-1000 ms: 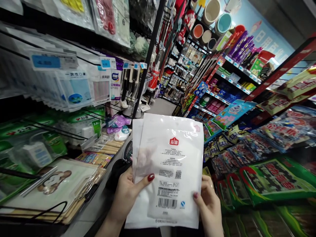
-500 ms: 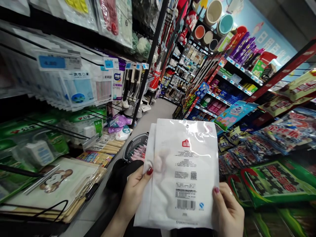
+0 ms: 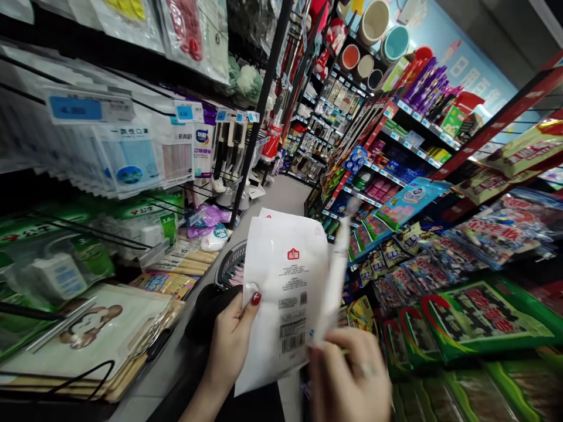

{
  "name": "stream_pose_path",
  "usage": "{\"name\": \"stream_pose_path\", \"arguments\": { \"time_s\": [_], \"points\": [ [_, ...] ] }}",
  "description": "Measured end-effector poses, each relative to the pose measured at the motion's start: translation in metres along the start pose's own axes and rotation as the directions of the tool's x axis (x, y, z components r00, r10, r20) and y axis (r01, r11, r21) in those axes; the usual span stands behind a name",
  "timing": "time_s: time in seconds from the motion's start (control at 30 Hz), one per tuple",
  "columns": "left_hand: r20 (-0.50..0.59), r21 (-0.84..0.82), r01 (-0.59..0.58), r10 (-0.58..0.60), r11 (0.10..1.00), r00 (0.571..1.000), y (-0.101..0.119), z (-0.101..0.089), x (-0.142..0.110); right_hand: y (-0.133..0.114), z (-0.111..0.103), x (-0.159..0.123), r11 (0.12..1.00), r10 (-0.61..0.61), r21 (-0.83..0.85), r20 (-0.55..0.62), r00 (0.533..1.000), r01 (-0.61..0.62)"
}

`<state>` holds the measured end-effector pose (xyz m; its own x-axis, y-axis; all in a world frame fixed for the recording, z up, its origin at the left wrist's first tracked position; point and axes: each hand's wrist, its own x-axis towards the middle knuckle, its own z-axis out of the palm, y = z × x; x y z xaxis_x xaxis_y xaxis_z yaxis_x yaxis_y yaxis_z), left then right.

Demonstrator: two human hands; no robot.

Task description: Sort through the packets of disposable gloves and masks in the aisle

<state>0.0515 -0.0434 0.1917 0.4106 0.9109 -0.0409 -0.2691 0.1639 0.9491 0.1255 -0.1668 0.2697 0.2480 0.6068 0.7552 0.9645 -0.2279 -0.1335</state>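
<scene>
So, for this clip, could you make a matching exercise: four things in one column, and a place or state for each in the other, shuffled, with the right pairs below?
Things
1. Left hand
2. Right hand
3. Grey basket
4. Turquoise tub

Places and states
A. Motion-blurred, holding a white packet seen nearly edge-on
B. High up, in front of the blue wall
C. Red-nailed thumb on the white packet with the red logo
D. Low down, partly hidden, with pink items inside

Right pairs: 1-C, 2-A, 3-D, 4-B
</scene>
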Motion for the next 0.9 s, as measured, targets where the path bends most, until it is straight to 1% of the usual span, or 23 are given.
{"name": "stream_pose_path", "arguments": {
  "time_s": [0.07, 0.1, 0.17, 0.23, 0.27, 0.33, 0.4, 0.43, 0.47, 0.5, 0.53, 0.57, 0.6, 0.63, 0.67, 0.7, 0.77, 0.8, 0.83, 0.9],
  "points": [
    [-0.003, -0.038, -0.011, 0.011, 0.999, 1.0, 0.0, 0.001, -0.002, -0.015, 0.031, -0.001, 0.993, -0.118, 0.003, 0.068, 0.991, 0.118],
    [-0.01, -0.072, -0.004, 0.003, 0.997, 1.0, -0.001, 0.001, -0.003, -0.02, 0.045, -0.004, 0.987, -0.163, 0.017, 0.075, 0.984, 0.163],
    [-0.004, -0.178, 0.026, -0.027, 0.984, 1.0, 0.0, 0.001, -0.005, -0.025, 0.063, -0.01, 0.972, -0.231, 0.054, 0.076, 0.97, 0.227],
    [0.035, -0.301, 0.075, -0.067, 0.951, 0.997, 0.001, 0.0, -0.005, -0.029, 0.068, -0.014, 0.96, -0.27, 0.103, 0.112, 0.956, 0.259],
    [0.061, -0.353, 0.106, -0.09, 0.93, 0.994, 0.002, -0.001, -0.005, -0.03, 0.067, -0.015, 0.955, -0.282, 0.135, 0.153, 0.947, 0.262],
    [0.096, -0.43, 0.177, -0.151, 0.885, 0.984, 0.005, -0.002, -0.003, -0.029, 0.059, -0.015, 0.946, -0.292, 0.22, 0.248, 0.924, 0.239],
    [0.091, -0.474, 0.227, -0.209, 0.851, 0.974, 0.007, -0.002, -0.001, -0.022, 0.051, -0.012, 0.924, -0.297, 0.329, 0.298, 0.907, 0.194],
    [0.085, -0.487, 0.237, -0.224, 0.84, 0.971, 0.007, -0.002, 0.001, -0.017, 0.047, -0.011, 0.915, -0.278, 0.37, 0.296, 0.914, 0.159],
    [0.076, -0.496, 0.238, -0.231, 0.835, 0.97, 0.007, -0.003, 0.002, -0.009, 0.044, -0.009, 0.917, -0.229, 0.381, 0.269, 0.936, 0.115],
    [0.068, -0.498, 0.235, -0.232, 0.835, 0.97, 0.007, -0.004, 0.003, 0.0, 0.041, -0.008, 0.933, -0.149, 0.355, 0.219, 0.964, 0.064],
    [0.059, -0.499, 0.232, -0.234, 0.835, 0.97, 0.007, -0.004, 0.004, 0.01, 0.04, -0.006, 0.954, -0.045, 0.3, 0.156, 0.987, -0.004],
    [0.05, -0.502, 0.231, -0.239, 0.833, 0.97, 0.007, -0.006, 0.005, 0.02, 0.039, -0.005, 0.968, 0.07, 0.236, 0.097, 0.993, -0.091],
    [0.04, -0.508, 0.234, -0.249, 0.829, 0.968, 0.007, -0.007, 0.006, 0.03, 0.038, -0.004, 0.964, 0.18, 0.188, 0.055, 0.982, -0.187],
    [0.032, -0.515, 0.237, -0.258, 0.824, 0.966, 0.007, -0.009, 0.006, 0.039, 0.037, -0.002, 0.943, 0.276, 0.176, 0.054, 0.96, -0.281],
    [0.026, -0.521, 0.24, -0.266, 0.819, 0.964, 0.007, -0.01, 0.007, 0.047, 0.036, -0.002, 0.909, 0.353, 0.198, 0.1, 0.93, -0.366],
    [0.023, -0.526, 0.242, -0.271, 0.815, 0.962, 0.008, -0.012, 0.007, 0.052, 0.035, -0.001, 0.863, 0.411, 0.244, 0.171, 0.896, -0.442],
    [0.026, -0.529, 0.245, -0.273, 0.813, 0.962, 0.008, -0.014, 0.007, 0.059, 0.033, 0.0, 0.765, 0.468, 0.342, 0.285, 0.836, -0.545],
    [0.028, -0.528, 0.243, -0.27, 0.814, 0.963, 0.008, -0.014, 0.008, 0.06, 0.032, 0.0, 0.731, 0.478, 0.378, 0.31, 0.822, -0.568],
    [0.031, -0.527, 0.24, -0.264, 0.816, 0.964, 0.009, -0.014, 0.008, 0.06, 0.031, -0.001, 0.711, 0.476, 0.405, 0.324, 0.818, -0.575],
    [0.034, -0.527, 0.233, -0.254, 0.817, 0.967, 0.009, -0.014, 0.008, 0.058, 0.029, -0.001, 0.7, 0.447, 0.441, 0.344, 0.826, -0.562]
  ]
}}
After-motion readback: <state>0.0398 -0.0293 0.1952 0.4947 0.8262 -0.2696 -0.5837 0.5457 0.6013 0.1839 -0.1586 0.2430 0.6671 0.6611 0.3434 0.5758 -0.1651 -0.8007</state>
